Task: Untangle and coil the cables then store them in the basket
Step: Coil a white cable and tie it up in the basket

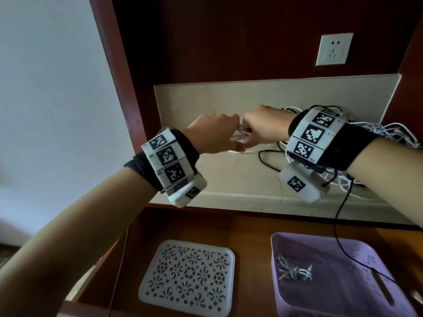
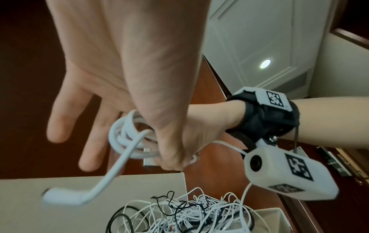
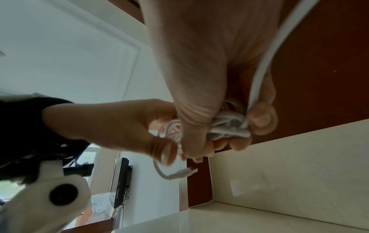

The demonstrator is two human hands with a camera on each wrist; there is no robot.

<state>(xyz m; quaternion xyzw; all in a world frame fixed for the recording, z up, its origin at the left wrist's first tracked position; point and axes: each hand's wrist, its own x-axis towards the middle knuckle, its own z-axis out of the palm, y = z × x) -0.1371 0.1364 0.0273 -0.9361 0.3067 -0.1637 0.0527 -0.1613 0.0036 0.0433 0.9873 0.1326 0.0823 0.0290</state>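
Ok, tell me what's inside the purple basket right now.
In the purple basket lies one small bundled grey cable, with a thin black cable trailing across the interior from the shelf above. The basket's near right corner is cut off by the frame, so anything there is unseen.

the left hand (image 1: 215, 133) and right hand (image 1: 263, 129) meet above the pale counter (image 1: 229, 179), which lies bare below and to their left. to the right, a tangle of white and black cables (image 1: 338, 179) fills the counter's right end, crowding the right wrist. behind the hands the pale backsplash (image 1: 206, 99) and dark wood panel (image 1: 229, 42) close off the back; a wood side post (image 1: 114, 76) walls the left. one black cable (image 1: 338, 225) hangs from the tangle over the counter's front edge into the purple basket (image 1: 297, 305), crossing its open mouth. a small coiled cable (image 1: 295, 271) lies on the basket floor at the left. the white perforated lid (image 1: 187, 275) lies beside the basket, apart from it, on the wooden ledge (image 1: 251, 225).
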